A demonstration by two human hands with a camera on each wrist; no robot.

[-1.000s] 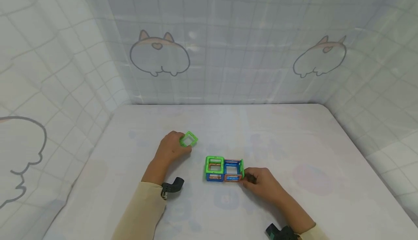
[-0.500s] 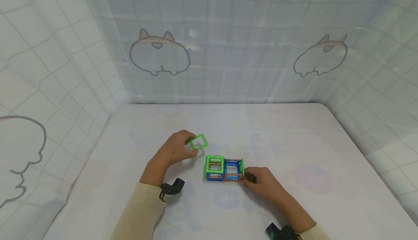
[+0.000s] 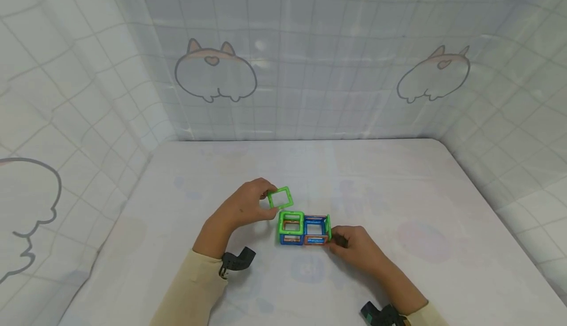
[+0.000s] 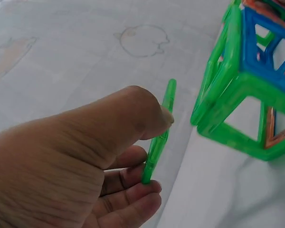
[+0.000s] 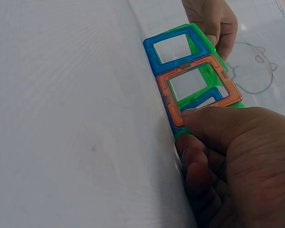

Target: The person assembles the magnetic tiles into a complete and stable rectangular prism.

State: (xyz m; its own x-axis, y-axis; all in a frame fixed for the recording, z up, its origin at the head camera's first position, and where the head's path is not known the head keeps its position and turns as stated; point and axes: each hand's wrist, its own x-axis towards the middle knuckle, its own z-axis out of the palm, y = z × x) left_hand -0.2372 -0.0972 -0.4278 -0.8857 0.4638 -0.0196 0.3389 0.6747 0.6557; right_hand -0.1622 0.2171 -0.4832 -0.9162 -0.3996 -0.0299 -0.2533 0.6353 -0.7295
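Observation:
My left hand [image 3: 245,207] pinches a loose green square magnetic tile [image 4: 156,152] between thumb and fingers, tilted and raised just behind the left end of a built block. That block of magnetic tiles [image 3: 291,241] is two joined cubes on the table: the left one has a green top frame [image 3: 291,233], the right one [image 3: 315,241] shows no top tile. Blue and orange frames make up its front. At its right end, my right hand [image 3: 354,248] grips it, the thumb on an orange tile [image 5: 232,97] and curled fingers beside the green end tile.
A white cloth with faint prints covers the table [image 3: 421,178]. Pale grid-patterned curtains [image 3: 305,70] stand at the back and both sides. Each wrist carries a black camera mount [image 3: 239,258].
My left hand has carried the green tile rightward to the block, turning it on the way. The right hand stays at the block's right end, and the block has not moved.

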